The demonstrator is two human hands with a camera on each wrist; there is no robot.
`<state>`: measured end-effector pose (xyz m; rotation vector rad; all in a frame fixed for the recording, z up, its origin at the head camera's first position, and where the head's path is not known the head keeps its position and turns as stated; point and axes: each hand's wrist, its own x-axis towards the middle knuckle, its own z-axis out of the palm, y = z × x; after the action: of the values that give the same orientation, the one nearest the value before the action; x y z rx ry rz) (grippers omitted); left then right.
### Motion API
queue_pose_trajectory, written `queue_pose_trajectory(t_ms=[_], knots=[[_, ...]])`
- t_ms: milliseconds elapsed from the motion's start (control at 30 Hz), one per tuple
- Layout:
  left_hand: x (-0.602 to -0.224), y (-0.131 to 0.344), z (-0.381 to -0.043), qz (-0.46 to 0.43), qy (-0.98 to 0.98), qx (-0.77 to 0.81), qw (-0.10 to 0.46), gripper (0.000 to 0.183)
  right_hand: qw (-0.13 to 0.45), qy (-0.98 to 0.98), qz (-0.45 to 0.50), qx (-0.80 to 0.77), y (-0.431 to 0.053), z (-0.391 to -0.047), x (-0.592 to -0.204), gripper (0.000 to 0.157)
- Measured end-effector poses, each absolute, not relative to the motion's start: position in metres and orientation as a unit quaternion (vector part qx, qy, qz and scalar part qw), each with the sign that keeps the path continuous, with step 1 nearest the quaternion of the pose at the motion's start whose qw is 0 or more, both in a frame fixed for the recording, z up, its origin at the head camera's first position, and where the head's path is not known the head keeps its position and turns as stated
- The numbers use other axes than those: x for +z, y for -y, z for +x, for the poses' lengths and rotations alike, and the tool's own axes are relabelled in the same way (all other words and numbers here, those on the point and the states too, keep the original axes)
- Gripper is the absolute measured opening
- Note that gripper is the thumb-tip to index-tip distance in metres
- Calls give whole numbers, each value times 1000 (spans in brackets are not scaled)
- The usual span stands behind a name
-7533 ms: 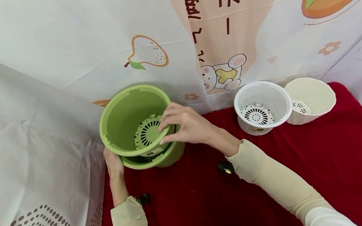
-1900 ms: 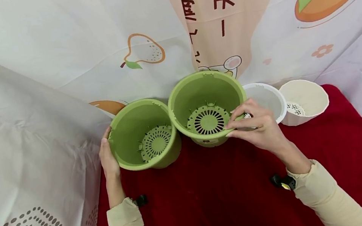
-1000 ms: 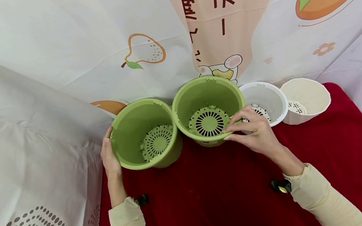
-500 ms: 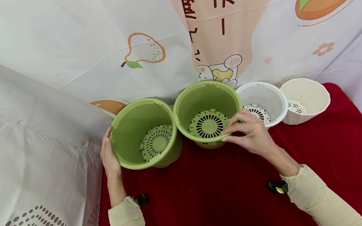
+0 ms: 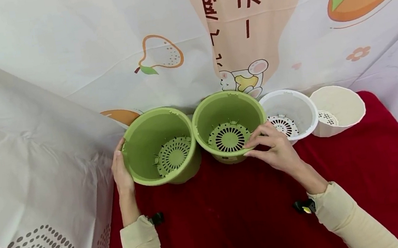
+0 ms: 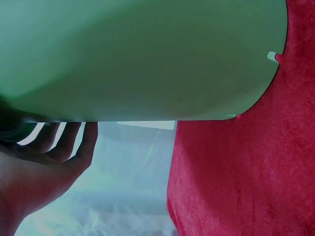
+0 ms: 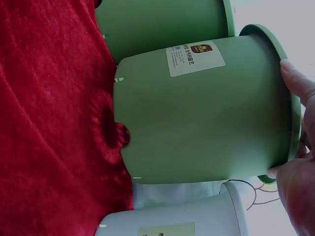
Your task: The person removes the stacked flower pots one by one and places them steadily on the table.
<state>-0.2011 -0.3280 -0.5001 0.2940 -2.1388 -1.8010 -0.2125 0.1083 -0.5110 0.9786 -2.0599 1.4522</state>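
Two green plastic flower pots stand side by side on the red cloth in the head view. My left hand (image 5: 121, 170) holds the left green pot (image 5: 150, 153) at its outer rim and side; in the left wrist view several fingers (image 6: 88, 145) curve behind its wall. The right green pot (image 7: 197, 118) bears a label on its side. My right hand (image 5: 275, 145) pinches that pot's front right rim between thumb and fingertips. The rims of the two pots meet or nearly meet. Whether the right pot's base fully touches the cloth is unclear.
A white pot (image 5: 297, 111) stands just right of the green pair, and a cream faceted pot (image 5: 345, 106) lies beyond it. Behind them hangs a printed white curtain (image 5: 98, 49). The red cloth (image 5: 227, 221) spreads in front of the pots.
The right green pot has come out of the left one and moved right, then lowered slightly beside it. My right hand kept its pinch throughout; my left hand stayed at the left pot.
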Motion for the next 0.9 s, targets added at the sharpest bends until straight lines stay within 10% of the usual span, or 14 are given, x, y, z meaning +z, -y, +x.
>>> queue_pose_trajectory(t_ms=[900], knots=[[-497,328,-204,109,755,-627,159,49,206,744,362,522,-115,-209,-519,30]])
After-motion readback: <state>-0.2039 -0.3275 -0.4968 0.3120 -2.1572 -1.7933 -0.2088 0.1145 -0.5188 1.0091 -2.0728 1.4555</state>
